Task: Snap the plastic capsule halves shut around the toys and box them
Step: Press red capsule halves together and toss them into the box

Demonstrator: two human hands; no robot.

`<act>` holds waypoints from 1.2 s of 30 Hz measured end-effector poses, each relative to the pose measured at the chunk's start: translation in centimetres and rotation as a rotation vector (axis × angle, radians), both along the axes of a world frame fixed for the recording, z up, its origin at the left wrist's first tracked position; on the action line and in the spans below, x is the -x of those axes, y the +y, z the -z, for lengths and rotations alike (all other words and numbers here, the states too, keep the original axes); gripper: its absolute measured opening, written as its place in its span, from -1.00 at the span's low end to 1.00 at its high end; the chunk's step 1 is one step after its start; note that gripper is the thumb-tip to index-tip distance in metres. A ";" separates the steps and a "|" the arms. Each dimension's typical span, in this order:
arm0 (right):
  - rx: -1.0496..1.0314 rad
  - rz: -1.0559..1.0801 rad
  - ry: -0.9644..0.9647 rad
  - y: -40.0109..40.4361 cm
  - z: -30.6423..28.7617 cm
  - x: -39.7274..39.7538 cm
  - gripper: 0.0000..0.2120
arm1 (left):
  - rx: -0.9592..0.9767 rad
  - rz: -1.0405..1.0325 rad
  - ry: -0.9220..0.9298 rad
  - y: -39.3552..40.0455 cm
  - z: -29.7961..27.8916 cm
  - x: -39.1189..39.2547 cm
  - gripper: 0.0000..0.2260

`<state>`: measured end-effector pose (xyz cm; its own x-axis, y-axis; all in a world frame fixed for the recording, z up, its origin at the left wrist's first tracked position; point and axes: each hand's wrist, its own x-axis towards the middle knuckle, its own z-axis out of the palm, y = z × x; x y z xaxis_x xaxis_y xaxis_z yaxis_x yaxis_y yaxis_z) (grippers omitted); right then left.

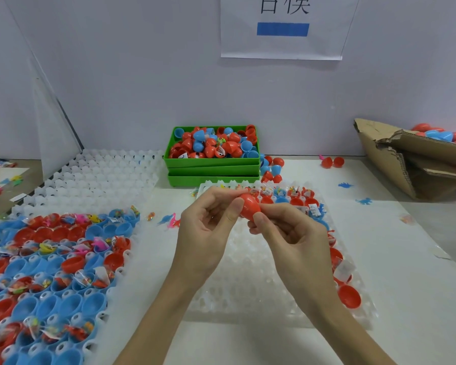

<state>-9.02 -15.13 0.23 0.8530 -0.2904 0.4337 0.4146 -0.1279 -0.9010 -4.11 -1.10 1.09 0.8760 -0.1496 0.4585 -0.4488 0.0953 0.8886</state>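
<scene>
Both hands meet above a clear tray [248, 299] on the white worktop [406, 299]. The left hand [208, 230] and right hand [287, 233] each pinch a red capsule [249, 206] between thumb and curled fingers. A green box [213, 160] of capsules sits beyond.

A white table [379, 299] carries everything. Along its left edge lies a white plastic tray [103, 175] of sockets, its near part filled with blue and red capsule halves [50, 259], many holding bagged toys. At the far edge, against the wall, stands a stack of green bins [213, 169], the top one heaped with capsule halves. Just nearer, mid-table, lies a second white tray [248, 285] with red halves along its far and right sides. A torn cardboard box [406, 164] sits at the far right corner. Loose capsules [332, 162] and small blue dinosaur toys [363, 201] lie scattered on the bare top.
</scene>
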 end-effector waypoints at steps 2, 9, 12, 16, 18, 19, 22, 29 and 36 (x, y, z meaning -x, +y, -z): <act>0.009 0.005 0.004 0.0 0.0 0.0 -0.82 | -0.025 0.004 -0.039 0.0 0.2 -0.1 -0.87; -0.005 0.008 0.010 0.1 -0.1 -0.1 -0.83 | -0.017 -0.027 -0.060 -0.5 0.5 0.2 -0.86; -0.018 0.025 0.018 0.2 -0.2 -0.1 -0.80 | -0.009 -0.012 -0.048 -0.3 0.3 0.1 -0.84; -0.004 0.051 0.020 0.2 -0.3 0.1 -0.76 | -0.049 -0.018 -0.067 -0.4 0.4 0.2 -0.82; 0.005 0.057 0.014 0.3 -0.3 0.2 -0.75 | -0.063 -0.022 -0.085 -0.2 0.4 0.2 -0.80; 0.013 0.059 0.009 0.3 -0.3 0.3 -0.77 | -0.068 -0.020 -0.097 -0.2 0.4 0.2 -0.80; 0.012 0.069 -0.008 0.4 -0.3 0.4 -0.79 | -0.102 -0.008 -0.137 -0.4 0.4 0.4 -0.78; -0.234 -0.106 0.132 -0.1 -1.2 0.3 -0.78 | -0.174 0.108 -0.084 -0.6 0.6 0.7 -0.68; -0.489 -0.328 0.216 0.1 -1.8 0.3 -0.54 | -0.163 0.110 -0.166 -1.3 0.6 0.9 -0.65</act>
